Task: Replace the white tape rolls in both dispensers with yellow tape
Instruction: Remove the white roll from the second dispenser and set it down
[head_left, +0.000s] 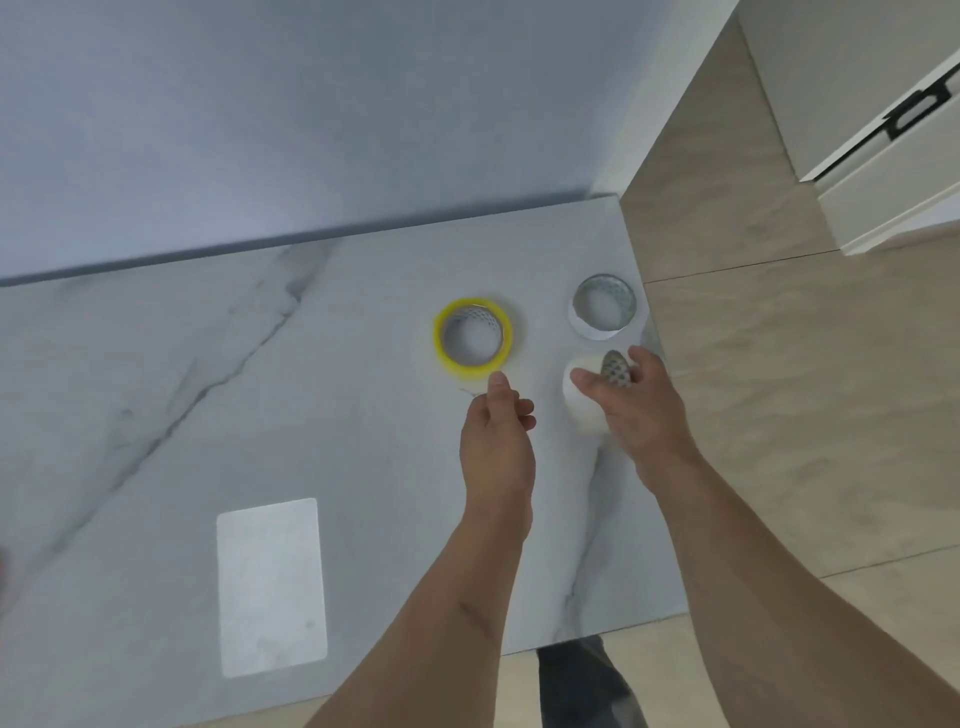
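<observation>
— Marble-patterned table (208, 364), seen from above: what is hard to read?

— Motion blur softens everything. No dispenser shows. The white roll (582, 402) near the table's right edge is half covered by the right hand (636, 410), and its lower rim is hidden behind the palm. A pale rectangle (271, 587) near the front edge cannot be identified.

— And the hands?

— The right hand grips the white roll, thumb across its face, fingers over the patterned core. The left hand (498, 431) holds nothing: fingers loosely curled, one fingertip just touching the yellow tape roll (472, 335), which lies flat toward the back edge.

— Anything else?

— A clear roll (605, 306) lies flat by the back right corner, just beyond the white one.
</observation>
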